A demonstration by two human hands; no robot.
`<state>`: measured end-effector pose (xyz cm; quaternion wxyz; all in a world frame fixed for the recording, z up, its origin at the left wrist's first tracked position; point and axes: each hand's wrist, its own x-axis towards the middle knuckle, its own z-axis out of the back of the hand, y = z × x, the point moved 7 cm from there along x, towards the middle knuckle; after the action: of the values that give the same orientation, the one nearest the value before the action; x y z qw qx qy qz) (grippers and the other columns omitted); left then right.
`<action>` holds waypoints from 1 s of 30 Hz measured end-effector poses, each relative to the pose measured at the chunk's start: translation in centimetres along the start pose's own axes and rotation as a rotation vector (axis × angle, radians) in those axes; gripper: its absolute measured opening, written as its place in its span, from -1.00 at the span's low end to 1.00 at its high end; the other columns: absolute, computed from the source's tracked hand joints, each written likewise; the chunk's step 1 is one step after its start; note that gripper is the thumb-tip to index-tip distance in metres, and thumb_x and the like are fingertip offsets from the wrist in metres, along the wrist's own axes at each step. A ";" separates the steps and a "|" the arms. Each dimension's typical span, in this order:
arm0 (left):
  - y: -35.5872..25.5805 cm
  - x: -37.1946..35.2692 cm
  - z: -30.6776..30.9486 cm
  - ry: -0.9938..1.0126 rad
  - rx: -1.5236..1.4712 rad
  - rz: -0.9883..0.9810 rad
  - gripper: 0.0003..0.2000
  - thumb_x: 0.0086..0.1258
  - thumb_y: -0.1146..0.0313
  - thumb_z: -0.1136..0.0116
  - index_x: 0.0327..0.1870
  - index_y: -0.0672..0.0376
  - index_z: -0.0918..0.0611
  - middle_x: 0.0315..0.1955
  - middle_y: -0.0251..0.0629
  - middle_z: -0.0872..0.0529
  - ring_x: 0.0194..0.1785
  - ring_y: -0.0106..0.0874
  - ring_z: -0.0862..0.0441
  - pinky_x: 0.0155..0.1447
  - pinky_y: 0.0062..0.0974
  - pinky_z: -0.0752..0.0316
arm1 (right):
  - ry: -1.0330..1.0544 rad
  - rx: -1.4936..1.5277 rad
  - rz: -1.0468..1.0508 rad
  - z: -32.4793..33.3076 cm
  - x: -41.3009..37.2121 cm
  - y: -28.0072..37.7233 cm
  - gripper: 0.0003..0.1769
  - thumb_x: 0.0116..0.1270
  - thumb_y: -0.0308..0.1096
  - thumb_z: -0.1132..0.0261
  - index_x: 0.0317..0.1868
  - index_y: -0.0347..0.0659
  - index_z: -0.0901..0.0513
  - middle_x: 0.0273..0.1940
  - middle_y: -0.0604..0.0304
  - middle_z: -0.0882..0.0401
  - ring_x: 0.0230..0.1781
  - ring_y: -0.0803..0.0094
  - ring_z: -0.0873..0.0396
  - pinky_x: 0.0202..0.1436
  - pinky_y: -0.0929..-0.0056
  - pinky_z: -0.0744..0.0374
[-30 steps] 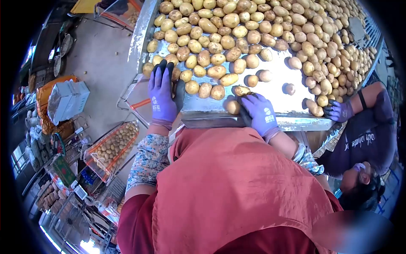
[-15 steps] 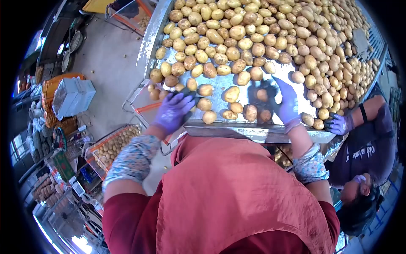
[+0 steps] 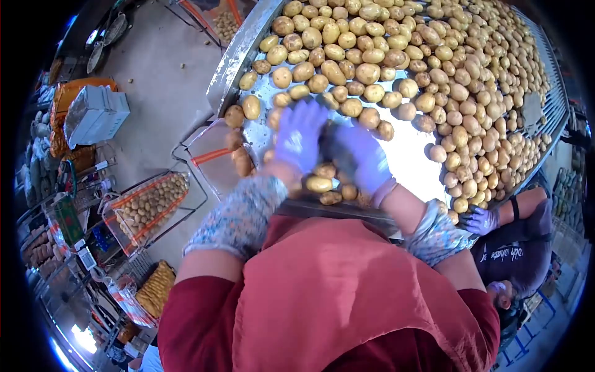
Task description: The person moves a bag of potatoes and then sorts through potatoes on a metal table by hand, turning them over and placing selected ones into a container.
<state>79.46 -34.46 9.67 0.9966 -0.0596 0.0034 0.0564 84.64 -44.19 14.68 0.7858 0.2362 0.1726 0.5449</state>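
Note:
Loose potatoes (image 3: 368, 74) cover a metal sorting table (image 3: 406, 152). My left hand (image 3: 302, 137), in a purple glove with dark fingertips, lies over potatoes near the front left, fingers stretched out. Close beside it is my right hand (image 3: 364, 158) in a matching glove, blurred by motion, its fingers extended toward the left hand with the dark palm side turned inward. Between and below my wrists sit several potatoes (image 3: 319, 184) near the front edge. More potatoes (image 3: 242, 161), slightly blurred, are at the table's left end, above an orange-striped bag (image 3: 207, 155).
A co-worker's gloved hand (image 3: 481, 221) rests at the table's right front corner. On the left, a striped bag of potatoes (image 3: 152, 208) hangs in a metal frame (image 3: 197, 208). White boxes (image 3: 98, 116) stand farther left, and a yellow full sack (image 3: 156, 289) lies lower down.
My left hand has moved right, and my right hand has swept left toward it. Potatoes at the left end have shifted over the bag. The whole view has turned slightly.

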 end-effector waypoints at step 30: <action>1.8 13.2 2.3 0.237 -0.037 0.031 -0.66 0.27 0.29 -0.24 0.07 0.08 -0.56 -0.03 -0.07 -0.69 0.05 -0.05 -0.65 0.03 -0.14 -0.57 | -0.571 2.292 -0.728 -0.3 -12.3 -4.7 -0.62 0.59 -0.09 0.04 0.13 -0.22 -0.43 0.12 -0.03 -0.54 -0.04 0.16 -0.61 0.01 0.17 -0.67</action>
<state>92.37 -30.98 11.58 0.9870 -0.0840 0.1209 0.0645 83.89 -57.11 11.96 0.2409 0.8367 0.4281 -0.2421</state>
